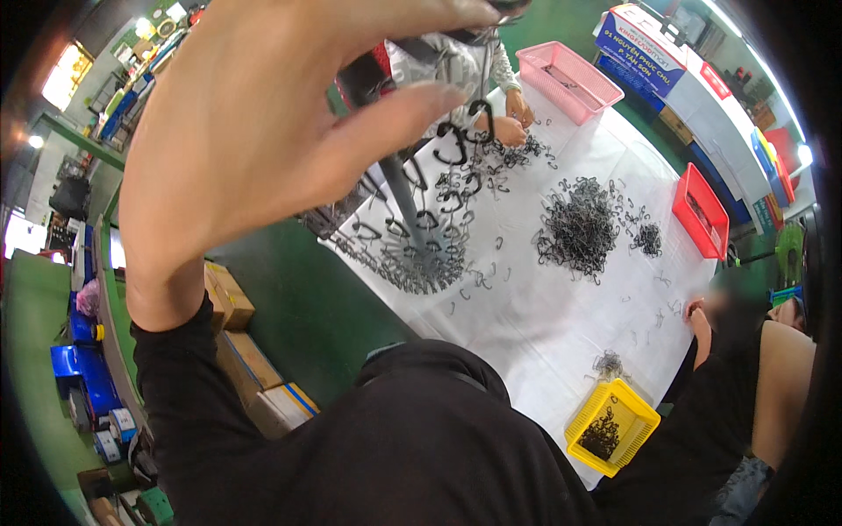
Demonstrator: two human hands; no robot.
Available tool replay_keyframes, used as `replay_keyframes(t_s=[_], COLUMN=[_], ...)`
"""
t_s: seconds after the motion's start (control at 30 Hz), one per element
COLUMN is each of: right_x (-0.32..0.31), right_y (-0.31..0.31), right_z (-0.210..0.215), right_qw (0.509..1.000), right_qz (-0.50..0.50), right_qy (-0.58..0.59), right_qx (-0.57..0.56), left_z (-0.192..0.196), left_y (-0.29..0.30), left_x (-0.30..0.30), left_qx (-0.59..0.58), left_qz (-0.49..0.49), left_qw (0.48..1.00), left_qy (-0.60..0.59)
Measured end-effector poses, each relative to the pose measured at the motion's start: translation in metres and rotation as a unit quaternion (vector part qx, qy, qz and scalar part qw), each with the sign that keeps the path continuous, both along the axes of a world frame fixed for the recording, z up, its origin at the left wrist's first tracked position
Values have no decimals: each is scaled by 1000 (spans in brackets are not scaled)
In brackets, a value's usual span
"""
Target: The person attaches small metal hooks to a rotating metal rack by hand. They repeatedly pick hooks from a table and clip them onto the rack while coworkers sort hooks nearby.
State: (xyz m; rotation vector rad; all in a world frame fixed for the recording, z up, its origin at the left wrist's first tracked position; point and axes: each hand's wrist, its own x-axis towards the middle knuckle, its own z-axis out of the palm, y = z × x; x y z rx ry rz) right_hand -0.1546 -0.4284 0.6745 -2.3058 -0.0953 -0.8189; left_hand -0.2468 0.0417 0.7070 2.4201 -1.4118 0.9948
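Note:
My left hand (237, 131) is raised close to the camera at the upper left. Its thumb and a finger are spread apart, and the fingertips run up to the top edge, beside a dark object that is cut off there. Just beyond the thumb stands a rack with a grey pole (402, 197). Black C-shaped hooks (452, 145) hang around it in tiers, down to a dense ring near the table. The thumb hides part of the pole. My right hand does not show.
On the white-covered table (526, 333) lies a large heap of black hooks (579, 228). Around it stand a pink basket (570, 83), a red tray (702, 210) and a yellow basket (645, 421). Co-workers' hands (513, 123) are across the table and at right. Cardboard boxes (250, 359) sit at left.

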Motion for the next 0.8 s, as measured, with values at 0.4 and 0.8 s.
replay_keyframes(t_s=[0.4, 0.8], right_x=[-9, -16], right_y=[-3, -1], right_z=[-7, -10], right_qw=[1000, 1000], right_qz=[-13, -4], right_qy=[-2, -10], right_qx=[-4, 5], left_z=[-3, 8], left_y=[8, 12], left_x=[-12, -19], left_qx=[-11, 42], left_qz=[50, 52], left_qw=[998, 996], left_qy=[32, 62])
